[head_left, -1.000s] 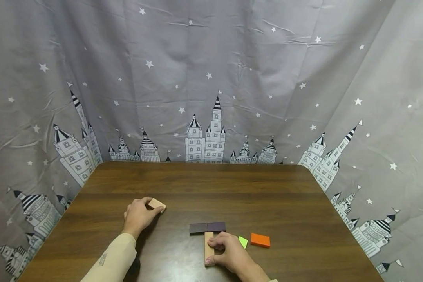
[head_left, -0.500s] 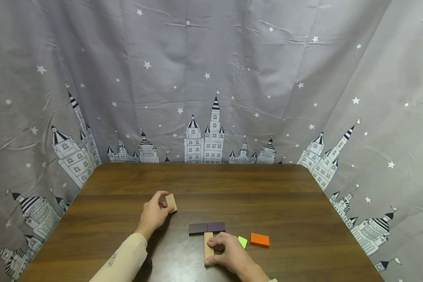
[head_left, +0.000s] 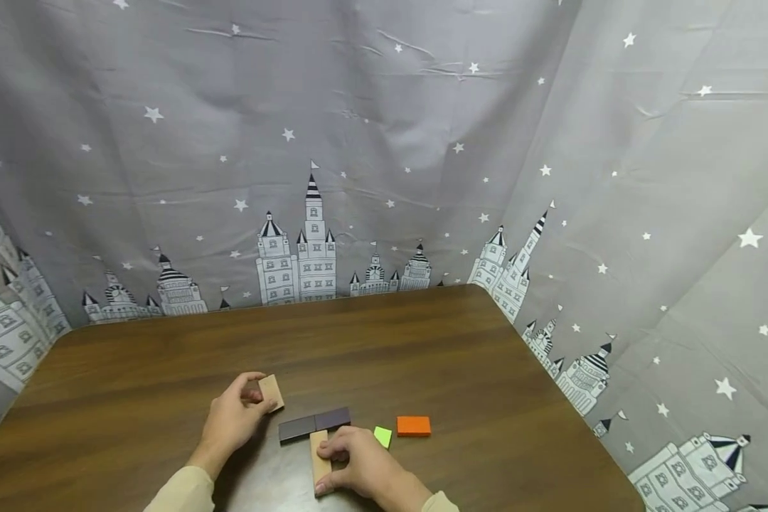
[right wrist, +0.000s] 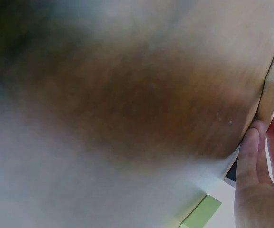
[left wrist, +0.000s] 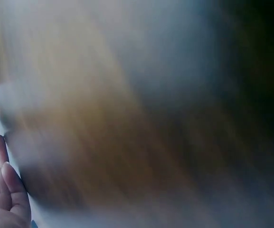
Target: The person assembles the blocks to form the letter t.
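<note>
In the head view my left hand (head_left: 232,419) pinches a small plain wooden block (head_left: 271,392) between thumb and fingers, its broad face tilted up. Just right of and nearer than it, a black block (head_left: 297,429) and a dark purple block (head_left: 333,419) lie end to end on the table. A longer plain wooden block (head_left: 320,459) runs from their join towards me. My right hand (head_left: 368,462) grips this block at its right side, thumb at the near end and fingers near the middle. The right wrist view also shows the wooden block (right wrist: 271,90) by the fingers.
Beyond my right hand lies a lime green block (head_left: 382,436), partly hidden by it. An orange block (head_left: 413,426) lies flat to its right. The brown wooden table (head_left: 461,355) ends at a grey curtain (head_left: 384,142) with castles and stars.
My left hand has carried its small wooden block rightwards, closer to the dark pair, and tipped it up. The right hand keeps its grip. The head view has swung right, shifting everything left.
</note>
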Available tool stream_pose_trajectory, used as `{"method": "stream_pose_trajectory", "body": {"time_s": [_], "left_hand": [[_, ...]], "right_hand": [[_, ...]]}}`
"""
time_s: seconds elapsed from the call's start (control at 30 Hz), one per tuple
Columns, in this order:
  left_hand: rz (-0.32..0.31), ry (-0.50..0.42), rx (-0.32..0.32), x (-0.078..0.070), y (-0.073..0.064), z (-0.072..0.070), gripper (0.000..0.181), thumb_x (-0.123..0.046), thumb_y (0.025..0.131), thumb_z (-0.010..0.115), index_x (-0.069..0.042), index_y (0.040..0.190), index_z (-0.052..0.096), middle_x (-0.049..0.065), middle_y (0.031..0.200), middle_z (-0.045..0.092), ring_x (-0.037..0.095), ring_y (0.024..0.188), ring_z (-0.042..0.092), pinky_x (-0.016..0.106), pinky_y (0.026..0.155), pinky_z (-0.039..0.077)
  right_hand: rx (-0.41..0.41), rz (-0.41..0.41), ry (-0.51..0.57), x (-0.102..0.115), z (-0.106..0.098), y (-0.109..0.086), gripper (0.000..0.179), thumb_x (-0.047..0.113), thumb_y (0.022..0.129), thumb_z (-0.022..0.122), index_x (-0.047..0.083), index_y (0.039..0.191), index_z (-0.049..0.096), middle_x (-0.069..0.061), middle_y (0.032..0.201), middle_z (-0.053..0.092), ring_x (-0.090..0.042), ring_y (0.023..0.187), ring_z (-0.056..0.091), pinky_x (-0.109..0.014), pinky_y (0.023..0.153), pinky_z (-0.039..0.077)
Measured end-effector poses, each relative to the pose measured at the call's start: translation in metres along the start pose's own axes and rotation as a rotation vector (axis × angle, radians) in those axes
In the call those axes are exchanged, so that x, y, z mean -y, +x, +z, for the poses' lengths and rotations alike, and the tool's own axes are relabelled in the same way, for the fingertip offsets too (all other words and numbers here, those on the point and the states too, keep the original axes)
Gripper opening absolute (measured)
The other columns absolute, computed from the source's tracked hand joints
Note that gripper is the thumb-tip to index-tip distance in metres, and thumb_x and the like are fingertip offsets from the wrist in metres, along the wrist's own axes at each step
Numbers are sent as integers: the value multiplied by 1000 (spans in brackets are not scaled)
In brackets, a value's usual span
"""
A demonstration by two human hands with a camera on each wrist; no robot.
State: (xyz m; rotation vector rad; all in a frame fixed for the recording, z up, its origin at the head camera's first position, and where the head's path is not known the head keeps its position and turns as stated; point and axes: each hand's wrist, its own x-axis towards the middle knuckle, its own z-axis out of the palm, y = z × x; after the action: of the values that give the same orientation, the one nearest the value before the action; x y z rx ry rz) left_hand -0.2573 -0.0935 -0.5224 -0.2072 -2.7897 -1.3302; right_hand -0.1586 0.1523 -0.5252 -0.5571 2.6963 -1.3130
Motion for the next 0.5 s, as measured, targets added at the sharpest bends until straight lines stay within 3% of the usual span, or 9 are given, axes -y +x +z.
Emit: {"method": "stream_pose_trajectory", "body": {"time_s": [0.2,0.5], "left_hand": [[-15,4,19,5,-5,-8,52,-14,89,79,-5,134,55,17,108,69,32,93,69,40,70,55],[48,18,40,-19,1,22,49,-8,85,82,-4,129,62,15,106,69,29,90,69,46,75,56]], "right_hand": [[13,-31,-9,7,7,6,48,23,65,95,8,109,79,15,99,67,7,90,55,-15,82,48],[1,-50,-64,2,1,2,47,24,67,94,7,109,79,12,103,69,6,92,56,-15,82,49]]}}
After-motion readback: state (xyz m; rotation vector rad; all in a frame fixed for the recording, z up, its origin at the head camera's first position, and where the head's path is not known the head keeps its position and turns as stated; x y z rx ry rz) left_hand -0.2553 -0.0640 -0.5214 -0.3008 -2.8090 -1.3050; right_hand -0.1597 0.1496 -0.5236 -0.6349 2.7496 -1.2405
